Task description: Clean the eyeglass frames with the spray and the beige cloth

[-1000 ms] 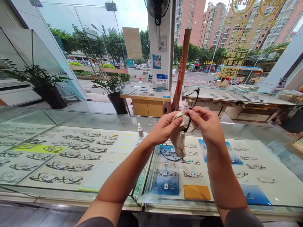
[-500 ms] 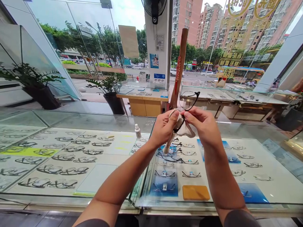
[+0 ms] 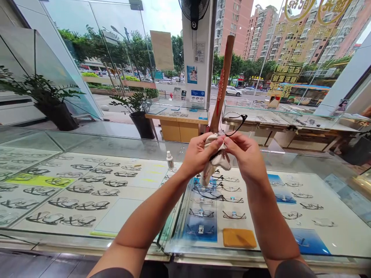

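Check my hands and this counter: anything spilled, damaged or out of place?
Nothing looks spilled or plainly damaged, though the white cloth hides part of the held glasses. Mildly odd: the plain orange block near the counter's front edge, among displayed eyeglass frames; it may belong there.

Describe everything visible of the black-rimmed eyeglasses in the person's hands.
The black-rimmed eyeglasses are held tilted above the glass counter. One rounded rim, ending in a dark corner piece, shows above the right hand, which pinches the frame; its lens looks clear. Crumpled off-white cloth and the left hand hide most of the rest. Material is unclear.
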Motion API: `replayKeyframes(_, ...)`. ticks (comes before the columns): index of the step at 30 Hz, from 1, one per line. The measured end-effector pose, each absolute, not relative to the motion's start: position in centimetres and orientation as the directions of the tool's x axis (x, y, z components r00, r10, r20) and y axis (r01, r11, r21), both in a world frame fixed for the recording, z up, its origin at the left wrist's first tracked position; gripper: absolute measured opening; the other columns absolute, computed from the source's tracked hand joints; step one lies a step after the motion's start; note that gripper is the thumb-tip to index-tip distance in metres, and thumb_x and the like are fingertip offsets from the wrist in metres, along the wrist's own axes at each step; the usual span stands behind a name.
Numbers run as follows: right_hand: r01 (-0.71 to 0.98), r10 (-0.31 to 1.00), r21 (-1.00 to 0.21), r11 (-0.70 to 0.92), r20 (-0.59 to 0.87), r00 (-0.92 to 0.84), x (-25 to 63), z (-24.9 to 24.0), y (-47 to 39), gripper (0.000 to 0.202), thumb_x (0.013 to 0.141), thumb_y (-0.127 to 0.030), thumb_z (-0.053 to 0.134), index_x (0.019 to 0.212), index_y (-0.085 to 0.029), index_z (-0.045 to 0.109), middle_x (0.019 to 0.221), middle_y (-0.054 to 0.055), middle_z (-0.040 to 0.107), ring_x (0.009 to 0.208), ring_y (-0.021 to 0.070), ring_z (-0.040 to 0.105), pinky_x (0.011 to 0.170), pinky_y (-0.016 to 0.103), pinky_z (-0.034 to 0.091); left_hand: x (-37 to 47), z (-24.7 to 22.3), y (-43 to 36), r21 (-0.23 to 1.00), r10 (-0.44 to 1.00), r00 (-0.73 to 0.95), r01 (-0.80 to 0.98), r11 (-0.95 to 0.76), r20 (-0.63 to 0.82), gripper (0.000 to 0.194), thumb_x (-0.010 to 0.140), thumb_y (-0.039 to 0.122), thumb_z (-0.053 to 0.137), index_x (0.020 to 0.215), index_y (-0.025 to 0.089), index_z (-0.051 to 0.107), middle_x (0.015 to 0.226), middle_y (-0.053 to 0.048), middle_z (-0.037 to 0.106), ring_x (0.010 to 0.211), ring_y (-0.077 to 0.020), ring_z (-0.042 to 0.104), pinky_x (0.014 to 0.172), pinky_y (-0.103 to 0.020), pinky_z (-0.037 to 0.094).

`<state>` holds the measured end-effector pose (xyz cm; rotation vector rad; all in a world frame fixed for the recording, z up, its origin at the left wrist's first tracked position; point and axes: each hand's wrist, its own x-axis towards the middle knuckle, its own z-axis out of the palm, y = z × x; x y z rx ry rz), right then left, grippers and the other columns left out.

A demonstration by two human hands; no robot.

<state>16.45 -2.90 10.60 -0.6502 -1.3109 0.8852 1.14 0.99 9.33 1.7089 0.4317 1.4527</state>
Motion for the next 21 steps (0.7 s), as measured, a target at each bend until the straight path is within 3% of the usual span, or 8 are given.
replayKeyframes(2,-0.198,0.839,-0.818,0.54,0.543,0.048,16.1,10.4,-2.8,0.028,0.083,-0.052,0.09,0.089,-0.026,0.081,0.091,0.002,0.078,0.088,0.0174,0.07,0.082,0.031,0.06,0.8,9.6,1.0,0.743,0.701,0.246,-0.237,-0.626,0.669,0.05,0.097,0.062,0.07,0.08,0.016,0.066,0.067,0.002,0.05,0.062,-0.0101,0.04,0.059,-0.024,0.036)
replayKeyframes(4,-0.204,0.844,-0.82,0.534,0.533,0.066,16.1,10.4,-2.5,0.028,0.084,-0.052,0.089,0.089,-0.027,0.08,0.087,0.002,0.076,0.081,0.0166,0.068,0.073,0.029,0.058,0.0,10.2,0.9,0.754,0.675,0.343,-0.206,-0.624,0.653,0.051,0.099,0.062,0.066,0.079,0.016,0.067,0.071,0.0,0.054,0.065,-0.0114,0.045,0.063,-0.024,0.04)
replayKeyframes(7,-0.205,0.855,-0.832,0.515,0.514,0.066,16.7,10.3,-2.0,0.026,0.086,-0.051,0.087,0.09,-0.026,0.079,0.086,0.002,0.076,0.075,0.0153,0.065,0.065,0.028,0.054,-1.3,11.1,0.9,0.81,0.628,0.557,-0.152,-0.567,0.544,0.045,0.096,0.06,0.072,0.096,0.015,0.073,0.084,-0.004,0.064,0.076,-0.0148,0.054,0.071,-0.026,0.045)
replayKeyframes(9,-0.219,0.865,-0.839,0.498,0.498,0.059,17.0,10.3,-1.9,0.027,0.085,-0.05,0.087,0.09,-0.025,0.079,0.086,0.002,0.076,0.072,0.0145,0.063,0.062,0.027,0.052,-1.6,11.2,0.9,0.84,0.624,0.607,-0.143,-0.523,0.492,0.046,0.092,0.056,0.078,0.109,0.014,0.073,0.088,-0.004,0.065,0.078,-0.0153,0.055,0.071,-0.025,0.045)
replayKeyframes(11,-0.234,0.879,-0.85,0.473,0.475,0.051,16.9,10.3,-1.9,0.029,0.084,-0.051,0.089,0.09,-0.025,0.079,0.082,0.001,0.073,0.065,0.0128,0.058,0.056,0.026,0.047,-1.2,10.9,1.0,0.847,0.643,0.584,-0.159,-0.507,0.494,0.045,0.089,0.053,0.081,0.108,0.014,0.071,0.083,-0.001,0.061,0.074,-0.0132,0.051,0.066,-0.023,0.042)
replayKeyframes(14,-0.227,0.883,-0.856,0.465,0.469,0.039,16.4,10.3,-2.2,0.031,0.083,-0.053,0.089,0.089,-0.025,0.077,0.072,-0.002,0.066,0.056,0.0106,0.049,0.05,0.025,0.04,0.0,10.0,1.3,0.81,0.665,0.481,-0.2,-0.551,0.571,0.042,0.09,0.053,0.081,0.09,0.014,0.066,0.074,0.002,0.051,0.067,-0.0101,0.042,0.061,-0.022,0.035)
replayKeyframes(18,-0.234,0.827,-0.797,0.556,0.559,0.062,15.5,10.1,-2.2,0.029,0.085,-0.051,0.088,0.087,-0.025,0.076,0.081,0.0,0.069,0.071,0.0132,0.058,0.064,0.027,0.051,0.8,9.5,1.6,0.76,0.683,0.338,-0.232,-0.606,0.648,0.049,0.099,0.059,0.069,0.078,0.016,0.058,0.068,0.004,0.043,0.063,-0.0096,0.035,0.059,-0.024,0.031)
replayKeyframes(21,-0.223,0.811,-0.783,0.581,0.58,0.077,15.5,9.8,-1.7,0.023,0.09,-0.047,0.084,0.09,-0.026,0.078,0.087,-0.001,0.068,0.074,0.0128,0.059,0.071,0.028,0.054,0.2,9.8,2.0,0.795,0.69,0.404,-0.212,-0.568,0.601,0.053,0.098,0.065,0.067,0.078,0.016,0.061,0.069,0.002,0.049,0.064,-0.0103,0.04,0.059,-0.025,0.033)
